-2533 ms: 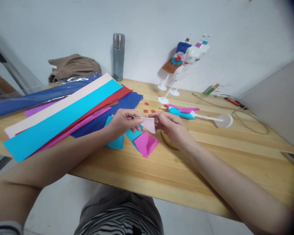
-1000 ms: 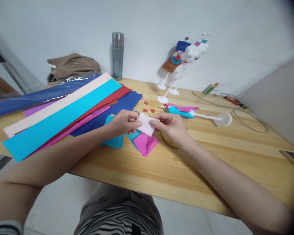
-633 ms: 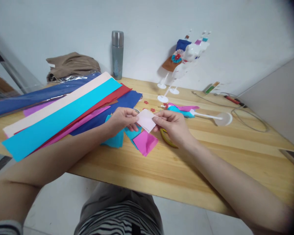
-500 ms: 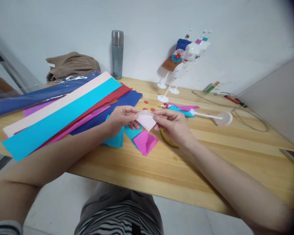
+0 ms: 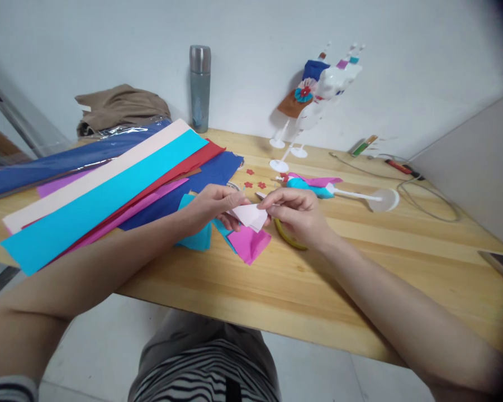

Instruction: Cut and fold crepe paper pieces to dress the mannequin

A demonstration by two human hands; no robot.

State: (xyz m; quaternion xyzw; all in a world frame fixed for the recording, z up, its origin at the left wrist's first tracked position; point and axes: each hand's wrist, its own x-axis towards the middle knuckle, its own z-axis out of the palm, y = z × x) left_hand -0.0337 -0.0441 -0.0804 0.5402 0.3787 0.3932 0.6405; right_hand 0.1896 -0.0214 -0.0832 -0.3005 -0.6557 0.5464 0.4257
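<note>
A small folded piece of pale pink paper (image 5: 250, 215) is stretched between my two hands above the table. My left hand (image 5: 220, 205) pinches its left end, and my right hand (image 5: 291, 211) grips its upper right corner between thumb and fingers. Just below lie a magenta paper square (image 5: 250, 245) and some turquoise paper pieces (image 5: 197, 237). Partly under my right hand shows the yellow handle of a tool (image 5: 291, 237), the rest of it mostly hidden. Several small red paper flowers (image 5: 248, 185) lie beyond my hands.
Long coloured paper strips (image 5: 109, 195) cover the left side. A flask (image 5: 200, 89) stands by the wall beside a brown cloth (image 5: 123, 109). White deer figure (image 5: 331, 84) stands at the back; a wrapped white-stemmed piece (image 5: 318, 187) and cable (image 5: 436, 212) lie right.
The pale pink paper has turned and dropped slightly, and its folded outline looks narrower. My left thumb has shifted over it. The view has tilted a little.
</note>
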